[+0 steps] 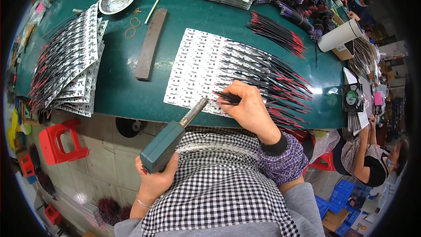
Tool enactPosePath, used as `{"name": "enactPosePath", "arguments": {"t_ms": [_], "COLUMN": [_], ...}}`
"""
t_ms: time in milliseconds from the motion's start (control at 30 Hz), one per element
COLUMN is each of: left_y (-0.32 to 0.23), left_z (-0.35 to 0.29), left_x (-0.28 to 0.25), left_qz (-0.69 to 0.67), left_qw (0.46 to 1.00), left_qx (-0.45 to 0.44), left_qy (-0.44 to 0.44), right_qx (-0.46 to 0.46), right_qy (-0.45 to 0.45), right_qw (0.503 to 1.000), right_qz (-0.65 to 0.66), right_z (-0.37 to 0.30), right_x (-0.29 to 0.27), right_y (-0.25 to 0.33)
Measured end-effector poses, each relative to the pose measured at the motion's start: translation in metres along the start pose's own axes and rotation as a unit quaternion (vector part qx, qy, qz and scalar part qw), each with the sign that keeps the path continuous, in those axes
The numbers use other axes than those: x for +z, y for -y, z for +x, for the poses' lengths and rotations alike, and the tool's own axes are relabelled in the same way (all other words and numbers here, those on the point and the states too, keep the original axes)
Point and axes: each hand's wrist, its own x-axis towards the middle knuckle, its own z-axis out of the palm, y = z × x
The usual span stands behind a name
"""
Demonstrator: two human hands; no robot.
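The left hand (157, 180), low and near, wraps its fingers round a green tool (164, 145) slanting far-right; the right hand (249, 107) arches over the white panel (190, 66) on the surface (116, 68), fingers pinching black wires (230, 98).

Bright, fairly even light falls across the green tabletop (114, 52), leaving a white patch of glare toward its right end and a fainter sheen at left. The metal bowl (117, 0) glints, and the tiled floor (103, 166) carries pale reflections. Shadows are soft. The white sheet (189, 68) shows crisply near the centre; straight edges bow toward a black, softened rim.
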Motion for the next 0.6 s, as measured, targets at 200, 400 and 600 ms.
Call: {"name": "enactPosePath", "arguments": {"t_ms": [200, 400, 600], "left_y": [0.0048, 0.0052, 0.0032], "left_z": [-0.0013, -0.0021, -0.0032], "left_x": [0.0011, 0.0006, -0.0005], "left_qz": [-0.016, -0.015, 0.01], "left_qw": [1.0, 1.0, 1.0], "left_qx": [-0.008, -0.011, 0.023], "left_qy": [0.0, 0.001, 0.003], "right_qx": [0.004, -0.006, 0.002], "right_qy": [0.011, 0.017, 0.02], "right_qw": [1.0, 1.0, 1.0], "right_qz": [0.007, -0.01, -0.011], "right_z": [0.0011, 0.0037, 0.0037], "right_x": [-0.0005, -0.0023, -0.0033], "right_y": [-0.0019, -0.0023, -0.0004]}}
